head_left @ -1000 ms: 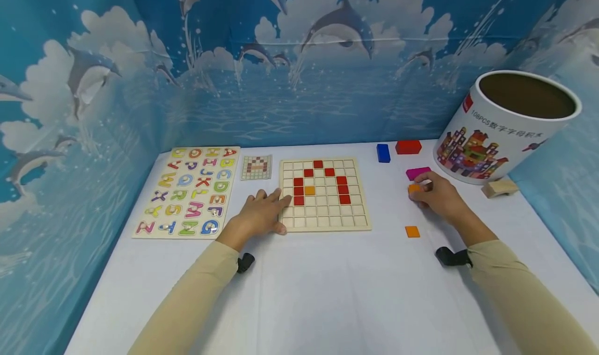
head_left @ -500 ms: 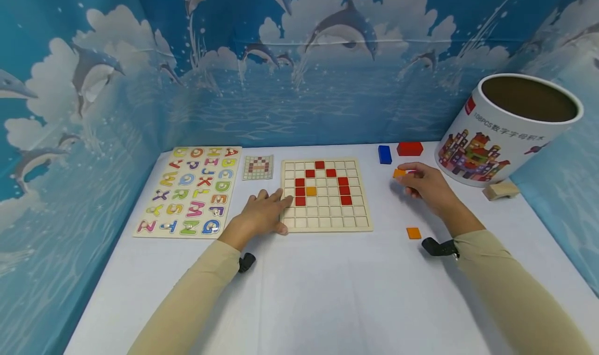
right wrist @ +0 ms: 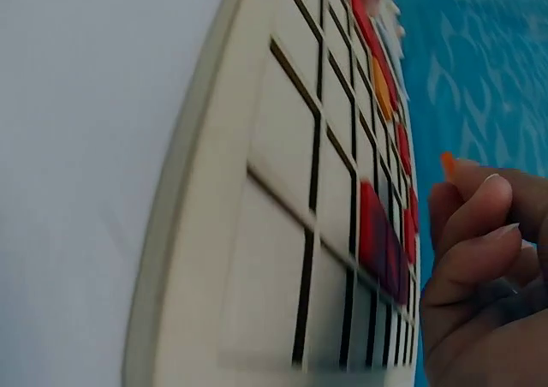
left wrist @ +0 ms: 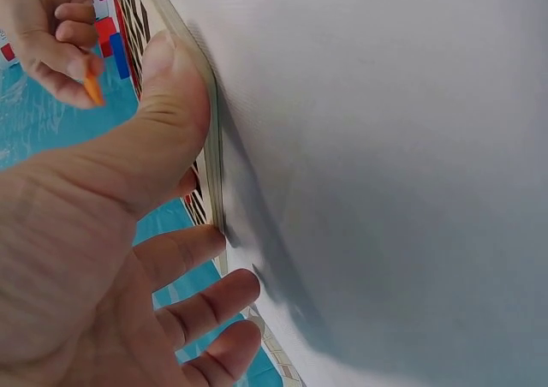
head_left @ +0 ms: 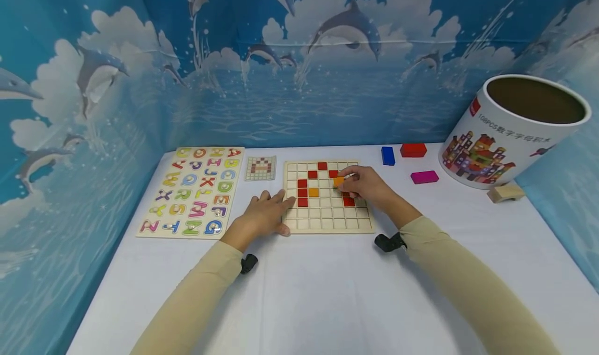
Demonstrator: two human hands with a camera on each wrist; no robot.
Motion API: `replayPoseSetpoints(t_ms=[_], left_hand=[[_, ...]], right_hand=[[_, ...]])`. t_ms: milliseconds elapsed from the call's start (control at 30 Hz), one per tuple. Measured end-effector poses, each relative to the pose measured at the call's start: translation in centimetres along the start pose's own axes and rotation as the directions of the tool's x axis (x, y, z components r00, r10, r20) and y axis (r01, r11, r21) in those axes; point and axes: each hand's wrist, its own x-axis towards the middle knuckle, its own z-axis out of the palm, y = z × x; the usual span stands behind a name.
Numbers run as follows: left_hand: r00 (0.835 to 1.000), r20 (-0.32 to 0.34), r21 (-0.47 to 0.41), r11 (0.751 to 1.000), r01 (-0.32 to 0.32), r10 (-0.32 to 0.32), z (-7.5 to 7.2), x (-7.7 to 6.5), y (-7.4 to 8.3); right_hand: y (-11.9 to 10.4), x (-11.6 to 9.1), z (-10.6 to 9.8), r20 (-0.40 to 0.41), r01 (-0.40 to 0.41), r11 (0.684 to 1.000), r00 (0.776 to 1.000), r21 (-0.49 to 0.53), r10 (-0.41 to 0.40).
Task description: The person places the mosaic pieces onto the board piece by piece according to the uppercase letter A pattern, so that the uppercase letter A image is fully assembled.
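Note:
My right hand [head_left: 372,187] pinches a small orange square tile [head_left: 338,181] between thumb and fingertips, over the right half of the wooden grid board [head_left: 327,223]. In the right wrist view the held tile [right wrist: 448,165] shows at the fingertips, above the board's surface. Red tiles [head_left: 302,193] sit in several squares, and another orange tile [head_left: 313,192] lies beside the left red column. My left hand [head_left: 263,215] rests spread at the board's left edge. In the left wrist view its thumb [left wrist: 175,92] presses on the board's rim, with the other fingers extended along the edge.
Left of the grid board lie a small pattern card [head_left: 260,168] and an alphabet puzzle board [head_left: 190,188]. At the right are a blue block [head_left: 388,156], a red block [head_left: 413,150], a magenta block [head_left: 424,176], a plain wooden block [head_left: 506,193] and a big white tub [head_left: 496,136].
My right hand has carried the orange tile leftward from beside the magenta block to over the board. The loose orange tile on the table is now behind my right forearm. My left hand stays put.

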Motion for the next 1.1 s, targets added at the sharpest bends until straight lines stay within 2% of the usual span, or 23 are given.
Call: replayPoseSetpoints(t_ms=[100,200,267,333,400,600,700,833,900,1100], left_hand=[[1.0,0.002,0.0,1.0,-0.001,0.001,0.0,0.0,-0.1],[1.0,0.002,-0.004,1.0,-0.005,0.005,0.0,0.1,-0.1],[1.0,0.005,-0.001,1.0,-0.004,0.004,-0.1,0.1,-0.1],[1.0,0.004,0.001,1.0,-0.003,0.003,-0.1,0.1,-0.1],[1.0,0.001,0.004,1.0,-0.003,0.003,-0.1,0.1,-0.1],[1.0,-0.003,0.001,1.0,-0.008,0.008,0.0,0.0,-0.2],[1.0,-0.004,-0.009,1.0,-0.007,0.007,0.0,0.0,-0.1],[1.0,-0.005,-0.012,1.0,-0.011,0.011,0.1,0.0,-0.1],[1.0,-0.003,-0.003,1.0,-0.011,0.011,0.1,0.0,-0.1],[1.0,-0.006,0.011,1.0,0.0,0.0,0.1,-0.1,-0.3]], right_hand=[[-0.6,0.4,1.7,0.036,0.056,0.986,0.998,-0.156,-0.051],[-1.0,0.5,2.7,0.046,0.129,0.939,0.992,-0.32,-0.12],[-1.2,0.4,3.2,0.04,0.163,0.906,0.986,-0.392,-0.16],[-1.4,0.4,3.6,0.038,0.187,0.881,0.981,-0.434,-0.189],[-1.5,0.4,3.8,0.035,0.19,0.871,0.98,-0.454,-0.195],[-1.5,0.4,3.9,0.043,0.172,0.872,0.984,-0.457,-0.172],[-1.4,-0.1,3.0,0.022,0.152,0.888,0.987,-0.434,-0.158],[-0.9,-2.2,0.3,-0.051,0.111,0.92,0.989,-0.375,-0.14],[-0.3,-3.8,-1.5,-0.087,0.095,0.937,0.988,-0.336,-0.131],[2.3,-9.6,-6.4,-0.15,0.027,0.957,0.986,-0.289,-0.073]])
